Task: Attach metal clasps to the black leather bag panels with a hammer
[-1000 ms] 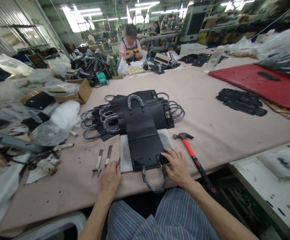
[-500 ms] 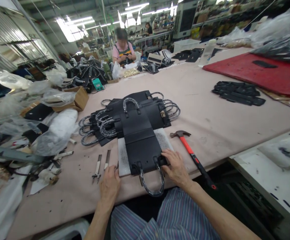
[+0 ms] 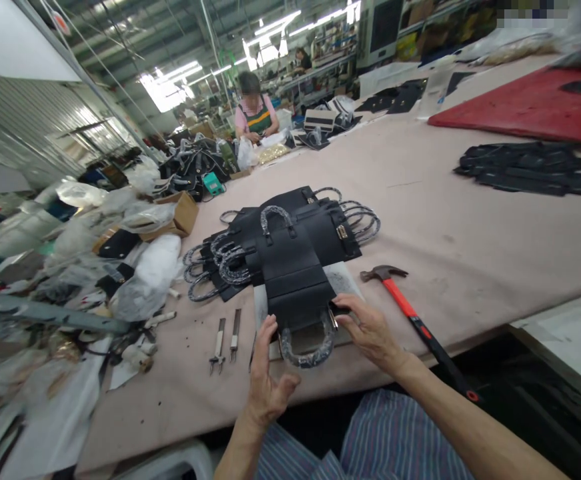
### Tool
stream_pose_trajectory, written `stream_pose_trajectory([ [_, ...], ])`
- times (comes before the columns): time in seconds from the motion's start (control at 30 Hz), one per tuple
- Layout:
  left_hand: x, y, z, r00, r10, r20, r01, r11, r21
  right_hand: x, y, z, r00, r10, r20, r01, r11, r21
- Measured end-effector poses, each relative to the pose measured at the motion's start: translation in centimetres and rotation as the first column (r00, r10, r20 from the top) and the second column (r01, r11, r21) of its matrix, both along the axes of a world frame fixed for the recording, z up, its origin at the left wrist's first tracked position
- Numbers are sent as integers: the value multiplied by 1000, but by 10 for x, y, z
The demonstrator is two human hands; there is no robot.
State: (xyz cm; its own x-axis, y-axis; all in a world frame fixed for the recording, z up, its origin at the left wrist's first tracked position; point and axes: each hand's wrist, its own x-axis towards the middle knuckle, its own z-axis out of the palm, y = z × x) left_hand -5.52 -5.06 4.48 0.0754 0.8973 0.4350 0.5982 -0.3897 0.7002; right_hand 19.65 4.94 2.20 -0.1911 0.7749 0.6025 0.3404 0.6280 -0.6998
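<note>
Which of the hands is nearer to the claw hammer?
The right hand: it holds the right edge of the black panel, left of the claw hammer. The left hand is farther, by the panel's left edge.

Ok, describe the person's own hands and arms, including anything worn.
The left hand and right hand are ungloved, with no watch at either wrist. Both forearms are bare, no sleeves showing. Blue-grey striped clothing covers the lap.

Free room over the tabletop (image 3: 430, 227) between hammer (image 3: 401, 300) and black strips (image 3: 525, 167); straight ahead, black panels (image 3: 320, 233) in the way.
</note>
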Motion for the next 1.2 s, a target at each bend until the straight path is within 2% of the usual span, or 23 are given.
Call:
stream_pose_trajectory([
  [0.1,-11,21,4,982,181,46,-178,982,-62,-12,9,18,999,29,-39,-32,996,-80],
  [0.17,-19,44,7,934,325,151,-306,942,-134,-21,18,30,999,28,-46,-34,988,-149],
  [0.23,-26,70,9,865,420,276,-372,904,-209,-28,29,41,998,31,-49,-42,966,-256],
  [0.37,-36,119,5,774,439,457,-318,893,-318,-34,55,44,997,61,-41,-72,900,-431],
  [0.43,-37,135,-1,769,433,470,-285,891,-354,-34,67,37,999,50,-17,-53,879,-474],
  [0.5,-36,144,-8,772,465,434,-299,868,-397,-35,74,26,1000,27,-3,-25,854,-520],
  [0.6,-32,146,-19,770,501,396,-315,837,-447,-38,79,12,1000,-9,-13,0,818,-575],
  [0.77,-33,138,-28,768,490,413,-286,839,-464,-39,76,1,995,-6,-96,-58,760,-648],
  [0.93,-35,134,-30,767,433,474,-199,863,-465,-41,77,0,983,-16,-183,-117,711,-693],
  [1.03,-34,133,-30,758,432,489,-188,862,-471,-43,80,1,976,-32,-215,-134,690,-711],
  [1.2,-35,124,-24,739,422,526,-168,871,-463,-39,72,11,973,-27,-229,-148,691,-708],
])
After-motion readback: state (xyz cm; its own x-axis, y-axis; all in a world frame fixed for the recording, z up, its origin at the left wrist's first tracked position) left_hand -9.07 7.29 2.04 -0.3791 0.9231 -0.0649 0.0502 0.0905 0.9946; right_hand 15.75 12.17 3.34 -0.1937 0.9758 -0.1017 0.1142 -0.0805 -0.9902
